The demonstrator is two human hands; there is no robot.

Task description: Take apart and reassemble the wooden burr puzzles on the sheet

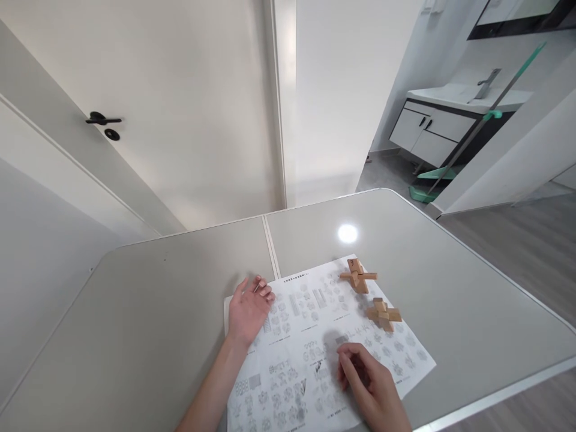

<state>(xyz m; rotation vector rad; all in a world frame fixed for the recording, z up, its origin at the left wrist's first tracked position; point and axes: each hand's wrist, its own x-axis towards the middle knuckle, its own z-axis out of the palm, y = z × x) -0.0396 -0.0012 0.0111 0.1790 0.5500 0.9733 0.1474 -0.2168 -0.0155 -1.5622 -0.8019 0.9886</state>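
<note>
A printed paper sheet (288,342) covered in small diagrams lies on the table. My left hand (250,312) rests palm up over the sheet's left edge, fingers loosely bent and apart, holding nothing. Above the lower right part of the paper, my right hand (366,381) is curled with thumb and forefinger close together; I see nothing in it. Beyond that hand, two wooden interlocking puzzles stand on the sheet's right side. The farther wooden puzzle (359,277) is reddish brown with a dark mark on top. The nearer wooden puzzle (384,314) is lighter. Neither hand touches them.
The grey table (148,312) has a seam down its middle and a pale rim. Behind it is a white door (193,108) with a black handle (103,119). At right, a doorway shows a sink cabinet (432,126) and a green long-handled dustpan (423,193).
</note>
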